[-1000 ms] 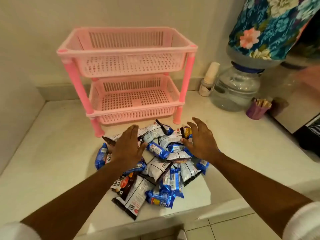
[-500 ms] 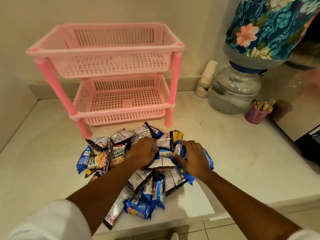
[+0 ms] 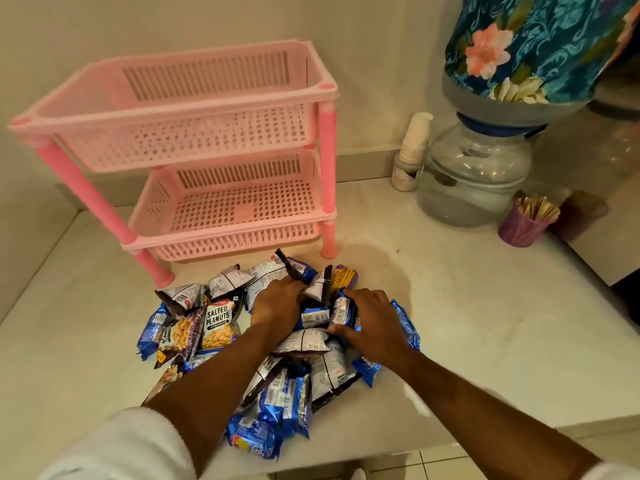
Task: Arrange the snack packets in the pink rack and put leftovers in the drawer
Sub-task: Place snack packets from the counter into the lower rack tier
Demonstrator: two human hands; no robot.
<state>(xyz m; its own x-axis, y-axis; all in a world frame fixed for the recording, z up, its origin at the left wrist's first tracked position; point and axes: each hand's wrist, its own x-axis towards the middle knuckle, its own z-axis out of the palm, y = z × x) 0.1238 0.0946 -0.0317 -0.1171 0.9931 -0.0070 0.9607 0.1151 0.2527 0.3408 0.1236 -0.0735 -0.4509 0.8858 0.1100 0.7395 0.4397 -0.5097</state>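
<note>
A two-tier pink rack (image 3: 194,109) stands at the back left of the white counter, with both baskets holding nothing. In front of it lies a heap of snack packets (image 3: 277,386): salted peanut packets (image 3: 219,322) on the left, blue biscuit packets (image 3: 254,434) at the front. My left hand (image 3: 277,303) presses down in the middle of the heap, fingers curled around a silver peanut packet. My right hand (image 3: 370,322) grips a blue biscuit packet (image 3: 343,311) at the heap's right side. No drawer is in view.
A water dispenser jar (image 3: 474,178) under a floral cover stands at the back right, with a white bottle (image 3: 412,150) beside it. A purple cup of wooden sticks (image 3: 526,221) sits to its right. The counter's front edge (image 3: 485,434) runs just below the heap.
Both hands came down from hovering open above the heap and closed on packets in its middle. The camera view shifted, so the rack sits further left.
</note>
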